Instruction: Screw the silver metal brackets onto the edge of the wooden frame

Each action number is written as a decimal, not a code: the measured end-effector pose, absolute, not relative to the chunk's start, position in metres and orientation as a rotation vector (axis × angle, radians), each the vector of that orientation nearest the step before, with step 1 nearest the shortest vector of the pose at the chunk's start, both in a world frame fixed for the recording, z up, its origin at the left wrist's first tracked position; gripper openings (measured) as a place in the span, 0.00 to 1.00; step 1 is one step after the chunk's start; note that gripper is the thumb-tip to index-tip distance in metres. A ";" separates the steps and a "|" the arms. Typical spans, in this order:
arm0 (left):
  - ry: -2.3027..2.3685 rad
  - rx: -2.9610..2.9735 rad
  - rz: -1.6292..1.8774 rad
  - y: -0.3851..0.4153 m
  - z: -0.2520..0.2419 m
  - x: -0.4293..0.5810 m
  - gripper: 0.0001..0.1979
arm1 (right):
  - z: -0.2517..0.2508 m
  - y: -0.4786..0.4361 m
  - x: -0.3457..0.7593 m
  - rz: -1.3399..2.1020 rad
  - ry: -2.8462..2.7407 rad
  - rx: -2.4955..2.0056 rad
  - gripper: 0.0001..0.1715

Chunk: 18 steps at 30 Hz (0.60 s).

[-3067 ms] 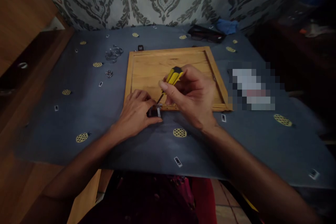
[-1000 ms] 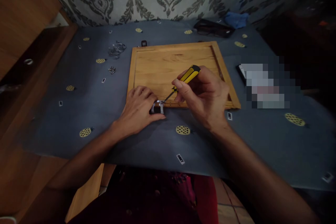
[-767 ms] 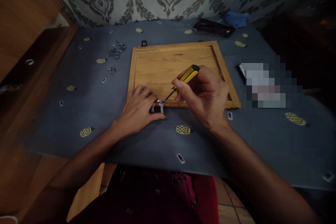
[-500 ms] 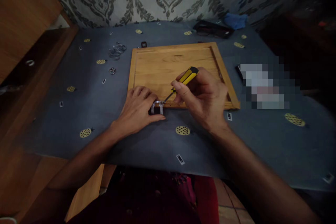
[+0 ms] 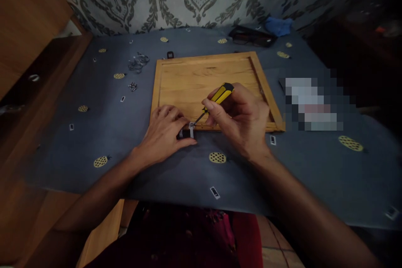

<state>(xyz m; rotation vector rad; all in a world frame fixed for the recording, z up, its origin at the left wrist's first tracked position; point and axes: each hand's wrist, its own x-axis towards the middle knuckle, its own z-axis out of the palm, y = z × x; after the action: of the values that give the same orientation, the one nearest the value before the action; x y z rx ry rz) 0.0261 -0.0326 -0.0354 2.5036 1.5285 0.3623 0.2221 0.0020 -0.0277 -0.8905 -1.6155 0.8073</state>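
Observation:
A wooden framed panel lies flat on the blue-grey cloth. At its near edge sits a small metal hinge. My left hand is closed around the hinge and presses it against the panel's edge. My right hand grips a yellow-and-black screwdriver, slanted down to the left, its tip on the hinge.
A pile of metal hardware and a few loose screws lie left of the panel. A dark case and a blue cloth sit at the back. A wooden cabinet stands at left.
The screwdriver handle has dropped from more upright to a lower slant toward the right. Both hands stay at the hinge; the view has shifted slightly.

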 end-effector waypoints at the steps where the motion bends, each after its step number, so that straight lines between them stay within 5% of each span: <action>1: 1.527 2.503 0.361 -0.033 -0.035 0.026 0.23 | -0.028 0.002 0.222 0.760 -1.620 -0.897 0.16; 18: 1.542 2.481 0.387 -0.033 -0.034 0.028 0.21 | -0.022 -0.005 0.220 0.699 -1.552 -0.832 0.13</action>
<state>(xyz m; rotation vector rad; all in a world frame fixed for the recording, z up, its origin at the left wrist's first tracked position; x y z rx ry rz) 0.0283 -0.0335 -0.0337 2.4805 1.5415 0.3865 0.2201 -0.0053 -0.0221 -0.8317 -1.5518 0.6993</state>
